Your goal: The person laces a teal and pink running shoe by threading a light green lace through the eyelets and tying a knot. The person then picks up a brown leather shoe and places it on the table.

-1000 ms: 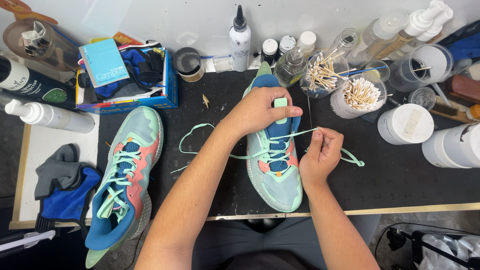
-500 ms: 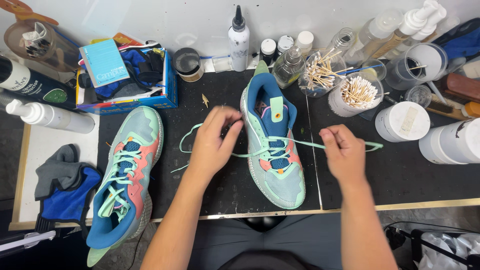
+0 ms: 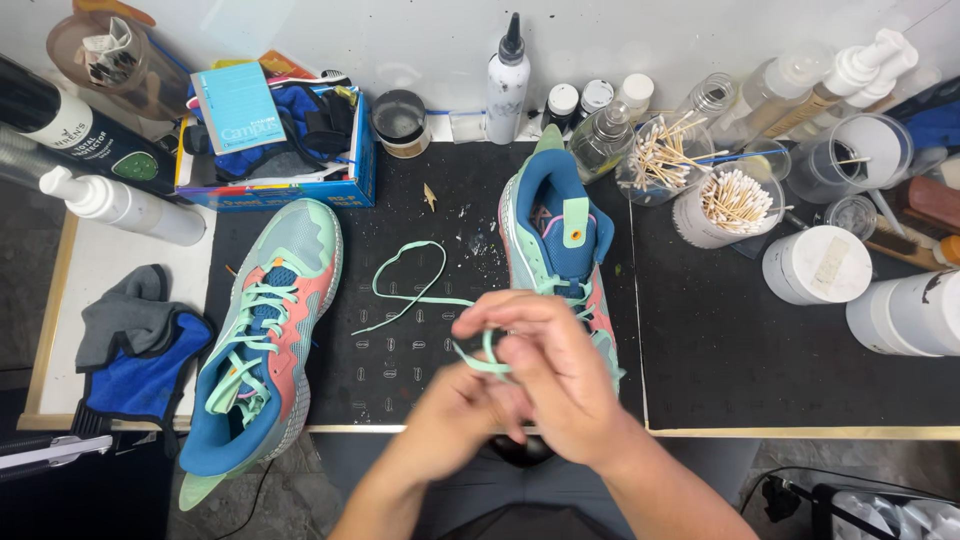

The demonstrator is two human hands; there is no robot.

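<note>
- The right hand (image 3: 555, 370) lies over the front half of the shoe (image 3: 558, 250) on the black mat (image 3: 700, 340), fingers curled and pinching the mint green lace (image 3: 415, 290).
- The left hand (image 3: 470, 410) sits just under and left of the right hand, touching it; its fingers are blurred and mostly hidden, so I cannot tell whether they grip the lace.
- The shoe points its heel away from the person, its blue tongue upright and open.
- The free end of the lace runs left of the shoe across the mat in a loose loop.
- A second shoe (image 3: 262, 350), fully laced, lies well to the left of the first one.
- Two tubs of cotton swabs (image 3: 735, 200) stand just right of the shoe's heel.
- A blue and grey cloth (image 3: 140, 350) lies far left of the shoe, beyond the second shoe.
</note>
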